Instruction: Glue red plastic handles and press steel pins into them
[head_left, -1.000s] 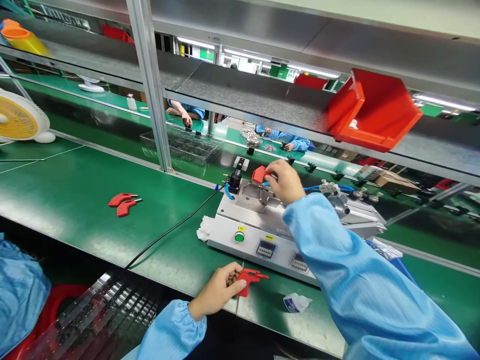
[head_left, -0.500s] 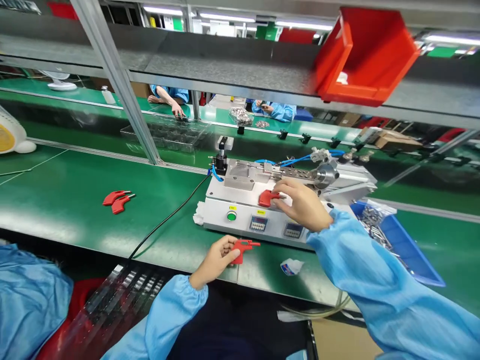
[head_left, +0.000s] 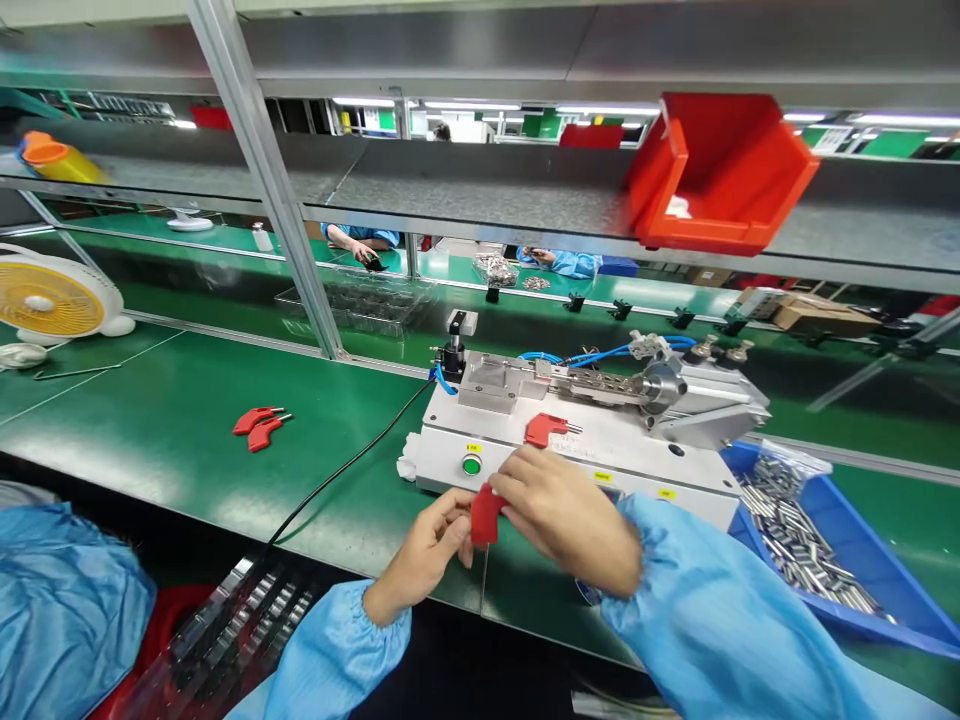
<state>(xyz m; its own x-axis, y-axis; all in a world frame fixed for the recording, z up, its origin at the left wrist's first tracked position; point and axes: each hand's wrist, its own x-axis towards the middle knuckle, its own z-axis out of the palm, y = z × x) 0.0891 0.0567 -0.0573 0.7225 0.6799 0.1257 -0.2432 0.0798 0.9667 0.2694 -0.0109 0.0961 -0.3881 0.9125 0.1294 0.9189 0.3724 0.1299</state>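
Observation:
My left hand [head_left: 429, 545] and my right hand [head_left: 564, 515] meet in front of a white press machine [head_left: 600, 450], and both pinch one red plastic key handle [head_left: 485, 514]. A second red key handle [head_left: 547, 429] lies loose on the machine's white top plate, just beyond my right hand. Two more red key handles [head_left: 259, 426] rest on the green belt to the left. Both my sleeves are light blue.
A blue tray of small metal pins [head_left: 810, 535] sits right of the machine. A black cable [head_left: 337, 465] runs from the machine toward me. A red bin [head_left: 712, 170] hangs on the shelf above. A yellow fan [head_left: 52, 298] stands far left. Other people's hands work across the line.
My right hand set its red key handle on the machine's top plate, then came down to the handle held in my left hand. The view shifted.

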